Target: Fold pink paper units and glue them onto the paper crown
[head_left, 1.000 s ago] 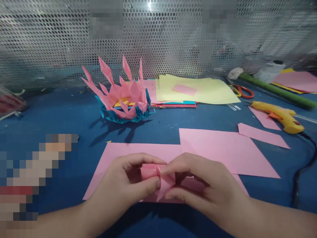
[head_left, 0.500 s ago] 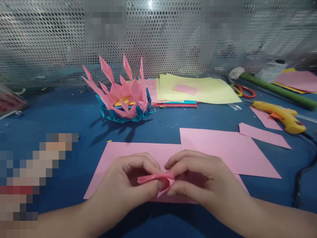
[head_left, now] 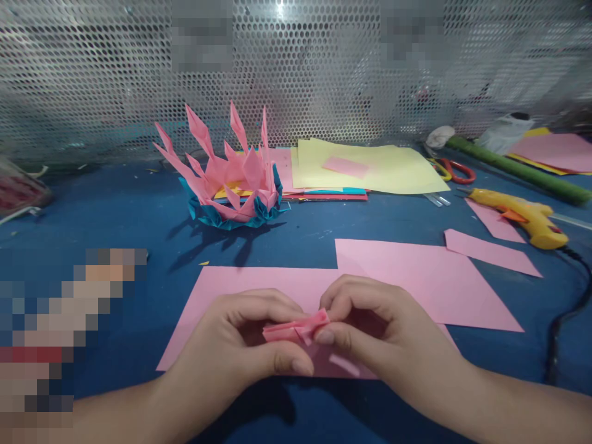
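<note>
A small folded piece of pink paper (head_left: 296, 330) is held between my two hands, above a flat pink sheet (head_left: 194, 320). My left hand (head_left: 245, 339) has its fingers behind the paper's left part, with the thumb lying below it. At the paper's right end, my right hand (head_left: 374, 327) pinches it between thumb and fingers. Overlapping the first sheet on the right lies a second pink sheet (head_left: 416, 271). Beyond them stands a folded-paper ring (head_left: 231, 185) with tall pink points and a blue base.
Pale yellow sheets (head_left: 383, 163) lie on a stack of coloured paper at the back. To the right are a yellow glue gun (head_left: 522, 213) with a black cord, red-handled scissors (head_left: 457, 171), a green stick (head_left: 522, 169) and pink strips (head_left: 494, 253). A perforated metal panel (head_left: 296, 80) rises behind.
The curled pink flap between my thumbs is now pressed flatter. My left thumb has slid lower, off the fold, and my right hand has shifted slightly right.
</note>
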Available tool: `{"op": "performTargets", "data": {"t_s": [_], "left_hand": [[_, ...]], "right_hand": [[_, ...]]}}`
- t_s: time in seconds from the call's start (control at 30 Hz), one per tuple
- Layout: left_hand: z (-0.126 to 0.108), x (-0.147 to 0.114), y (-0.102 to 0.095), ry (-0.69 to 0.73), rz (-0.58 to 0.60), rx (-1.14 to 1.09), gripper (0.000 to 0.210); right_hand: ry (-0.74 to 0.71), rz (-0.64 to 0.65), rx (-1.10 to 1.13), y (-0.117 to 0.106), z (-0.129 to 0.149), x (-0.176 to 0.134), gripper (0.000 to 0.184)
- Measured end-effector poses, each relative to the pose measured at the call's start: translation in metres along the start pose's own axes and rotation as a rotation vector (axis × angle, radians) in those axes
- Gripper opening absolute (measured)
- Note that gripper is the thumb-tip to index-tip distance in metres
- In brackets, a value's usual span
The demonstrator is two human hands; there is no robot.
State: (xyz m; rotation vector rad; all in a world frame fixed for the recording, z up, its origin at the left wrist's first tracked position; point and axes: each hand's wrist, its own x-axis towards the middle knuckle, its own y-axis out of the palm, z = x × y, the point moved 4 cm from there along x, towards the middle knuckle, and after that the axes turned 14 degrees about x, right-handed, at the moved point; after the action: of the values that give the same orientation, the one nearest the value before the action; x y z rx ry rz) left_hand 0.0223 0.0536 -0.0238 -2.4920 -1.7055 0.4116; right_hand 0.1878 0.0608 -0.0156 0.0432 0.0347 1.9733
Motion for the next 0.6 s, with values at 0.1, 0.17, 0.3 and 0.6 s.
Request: {"op": "performTargets", "data": {"t_s": [0.1, 0.17, 0.3, 0.6], "left_hand": [[0.0007, -0.0014, 0.0017, -0.021, 0.0, -0.007, 0.018], [0.0014, -0.0019, 0.0024, -0.039, 0.0, -0.02, 0.016], [0.0013, -0.0013, 0.0033, -0.061, 0.022, -0.02, 0.013], [0.0075, -0.0028, 0.0033, -0.102, -0.01, 0.079, 0.007]], "right_hand": [[0.022, 0.016, -0.029, 0.0018, -0.0012, -0.0009, 0.021], [0.028, 0.023, -0.055, 0.0026, -0.002, -0.0017, 0.021], [0.075, 0.014, -0.099, 0.0031, -0.0048, -0.0022, 0.023], [0.077, 0.003, -0.062, -0.0003, -0.005, -0.0025, 0.026]]}}
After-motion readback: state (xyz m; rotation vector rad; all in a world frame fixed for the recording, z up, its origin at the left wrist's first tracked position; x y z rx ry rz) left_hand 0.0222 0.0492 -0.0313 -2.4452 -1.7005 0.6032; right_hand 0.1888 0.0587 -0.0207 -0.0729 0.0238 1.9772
